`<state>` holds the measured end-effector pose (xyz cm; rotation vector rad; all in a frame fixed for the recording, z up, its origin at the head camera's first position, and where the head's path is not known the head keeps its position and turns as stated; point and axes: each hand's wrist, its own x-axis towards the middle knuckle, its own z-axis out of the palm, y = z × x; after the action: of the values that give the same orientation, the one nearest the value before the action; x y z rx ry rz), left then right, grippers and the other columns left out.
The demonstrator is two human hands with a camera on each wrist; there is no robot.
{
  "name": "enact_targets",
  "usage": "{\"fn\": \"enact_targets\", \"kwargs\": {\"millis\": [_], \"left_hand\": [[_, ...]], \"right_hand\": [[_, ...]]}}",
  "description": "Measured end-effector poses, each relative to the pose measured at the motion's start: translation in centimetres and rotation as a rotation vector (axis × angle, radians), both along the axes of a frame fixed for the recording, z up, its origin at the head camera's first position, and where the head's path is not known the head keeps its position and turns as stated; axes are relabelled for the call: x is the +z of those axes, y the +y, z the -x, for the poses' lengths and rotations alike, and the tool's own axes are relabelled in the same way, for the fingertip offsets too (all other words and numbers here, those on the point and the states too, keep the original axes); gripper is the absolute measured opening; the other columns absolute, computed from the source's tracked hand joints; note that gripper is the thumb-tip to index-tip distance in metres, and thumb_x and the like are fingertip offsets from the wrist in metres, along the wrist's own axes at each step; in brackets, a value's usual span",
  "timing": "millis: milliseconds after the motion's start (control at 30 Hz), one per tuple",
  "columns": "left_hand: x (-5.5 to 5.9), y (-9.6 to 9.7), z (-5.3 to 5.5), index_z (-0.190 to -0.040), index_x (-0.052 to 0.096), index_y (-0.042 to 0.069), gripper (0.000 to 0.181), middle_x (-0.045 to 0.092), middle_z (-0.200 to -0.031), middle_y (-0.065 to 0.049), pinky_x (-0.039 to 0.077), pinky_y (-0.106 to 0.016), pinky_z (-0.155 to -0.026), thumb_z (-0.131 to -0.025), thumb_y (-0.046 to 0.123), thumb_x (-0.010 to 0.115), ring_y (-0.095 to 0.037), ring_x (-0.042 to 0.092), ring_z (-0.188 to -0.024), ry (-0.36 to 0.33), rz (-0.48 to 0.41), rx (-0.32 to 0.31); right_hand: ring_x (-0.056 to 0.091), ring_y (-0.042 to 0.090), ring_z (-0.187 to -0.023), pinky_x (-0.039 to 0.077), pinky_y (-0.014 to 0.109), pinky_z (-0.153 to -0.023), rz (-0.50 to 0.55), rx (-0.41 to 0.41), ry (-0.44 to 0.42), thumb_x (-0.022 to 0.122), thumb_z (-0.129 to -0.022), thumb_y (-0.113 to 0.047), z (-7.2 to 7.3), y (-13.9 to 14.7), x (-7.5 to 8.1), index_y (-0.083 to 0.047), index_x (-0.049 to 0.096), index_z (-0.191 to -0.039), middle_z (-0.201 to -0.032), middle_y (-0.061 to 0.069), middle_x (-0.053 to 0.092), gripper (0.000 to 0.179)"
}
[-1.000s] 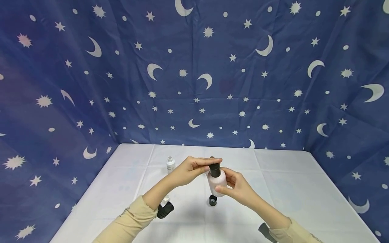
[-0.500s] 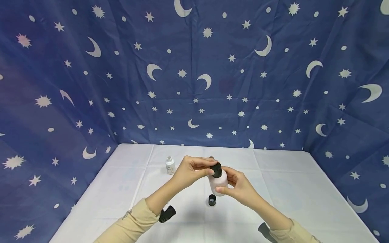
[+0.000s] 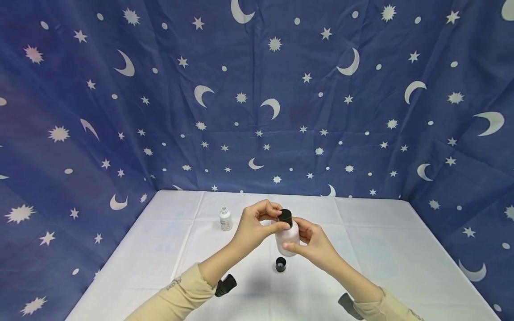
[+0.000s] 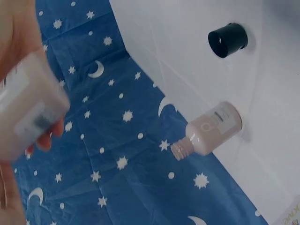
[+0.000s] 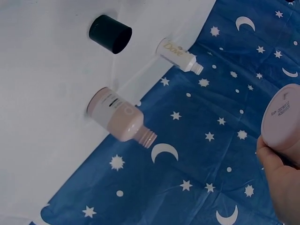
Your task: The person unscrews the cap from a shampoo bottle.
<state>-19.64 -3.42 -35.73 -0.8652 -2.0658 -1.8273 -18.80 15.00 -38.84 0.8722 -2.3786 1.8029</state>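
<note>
Above the table, my right hand [image 3: 317, 245] grips a pale pink bottle [image 3: 286, 244] by its body, slightly tilted. My left hand [image 3: 254, 226] pinches the black cap [image 3: 285, 216] at the bottle's top between thumb and fingers. The held bottle's printed base [image 5: 284, 112] faces the right wrist camera. A loose black cap [image 3: 280, 265] lies on the table below the hands. Another pink bottle [image 5: 117, 115], with a bare threaded neck, stands on the table, mostly hidden behind my hands in the head view.
A white bottle [image 3: 225, 219] with a bare neck and Dove lettering stands farther back, left of the hands. White cloth covers the table [image 3: 369, 240]. Blue star-and-moon fabric [image 3: 257, 111] hangs behind and at both sides. Black wrist devices [image 3: 226, 285] show near the sleeves.
My left hand has gone from lying flat across the cap to pinching its sides, and its knuckles have risen. My right hand stays round the bottle, which has lifted slightly.
</note>
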Motion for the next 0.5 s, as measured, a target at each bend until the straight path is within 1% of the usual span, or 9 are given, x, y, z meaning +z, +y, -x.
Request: {"fn": "enact_targets", "kwargs": {"millis": [100,167,233,300,367,433,500], "left_hand": [[0.0,0.2,0.0,-0.085,0.060,-0.004,0.020,0.064,-0.101,-0.021,0.058,-0.028,-0.081,-0.073,-0.002,0.077,-0.007,0.065,-0.087,0.066,-0.024,0.017],[0.1,0.3,0.0,-0.089,0.060,-0.004,0.022,0.064,-0.103,-0.022,0.057,-0.028,-0.083,-0.074,-0.002,0.076,-0.007,0.065,-0.091,0.087,-0.038,0.007],[0.1,0.1,0.0,-0.092,0.060,-0.003,0.024,0.063,-0.109,-0.022,0.056,-0.029,-0.086,-0.075,0.002,0.076,-0.010,0.065,-0.097,0.092,-0.046,-0.019],[0.2,-0.2,0.0,-0.095,0.059,-0.003,0.029,0.062,-0.117,-0.023,0.053,-0.030,-0.092,-0.077,0.012,0.076,-0.014,0.063,-0.107,0.088,-0.042,-0.062],[0.2,-0.7,0.0,-0.103,0.059,-0.002,0.036,0.057,-0.127,-0.022,0.049,-0.031,-0.099,-0.082,0.024,0.070,-0.019,0.058,-0.118,0.074,-0.011,-0.124],[0.2,-1.2,0.1,-0.116,0.058,-0.001,0.046,0.051,-0.137,-0.020,0.044,-0.032,-0.105,-0.088,0.036,0.060,-0.022,0.050,-0.128,0.065,0.048,-0.196],[0.3,-1.6,0.2,-0.129,0.052,0.000,0.054,0.044,-0.144,-0.017,0.039,-0.032,-0.110,-0.094,0.042,0.047,-0.023,0.042,-0.134,0.054,0.121,-0.273]], "right_hand": [[0.061,-0.003,-0.095,0.052,0.014,-0.084,0.006,-0.020,-0.001,0.072,-0.081,-0.005,0.0,-0.2,0.2,0.011,0.049,-0.126,-0.117,0.029,0.061,0.053],[0.061,-0.003,-0.095,0.052,0.014,-0.085,0.001,-0.033,0.005,0.072,-0.081,-0.005,0.0,-0.2,0.4,0.011,0.049,-0.126,-0.117,0.028,0.061,0.053],[0.061,-0.003,-0.095,0.052,0.015,-0.085,-0.008,-0.035,0.010,0.072,-0.081,-0.006,0.0,-0.2,0.6,0.010,0.050,-0.126,-0.118,0.027,0.061,0.053],[0.061,-0.002,-0.096,0.052,0.015,-0.085,-0.019,-0.027,0.010,0.072,-0.081,-0.006,-0.1,-0.2,0.7,0.009,0.050,-0.127,-0.118,0.026,0.061,0.053],[0.061,-0.002,-0.097,0.052,0.016,-0.085,-0.030,-0.012,0.009,0.072,-0.081,-0.007,-0.2,-0.2,0.8,0.008,0.050,-0.127,-0.119,0.025,0.061,0.053],[0.061,-0.002,-0.097,0.052,0.016,-0.086,-0.033,0.003,0.005,0.072,-0.081,-0.008,-0.2,-0.2,0.8,0.008,0.050,-0.128,-0.120,0.025,0.060,0.054],[0.061,-0.002,-0.097,0.052,0.017,-0.086,-0.028,0.014,0.001,0.073,-0.081,-0.008,-0.3,-0.2,0.8,0.008,0.050,-0.128,-0.120,0.026,0.060,0.055]]}}
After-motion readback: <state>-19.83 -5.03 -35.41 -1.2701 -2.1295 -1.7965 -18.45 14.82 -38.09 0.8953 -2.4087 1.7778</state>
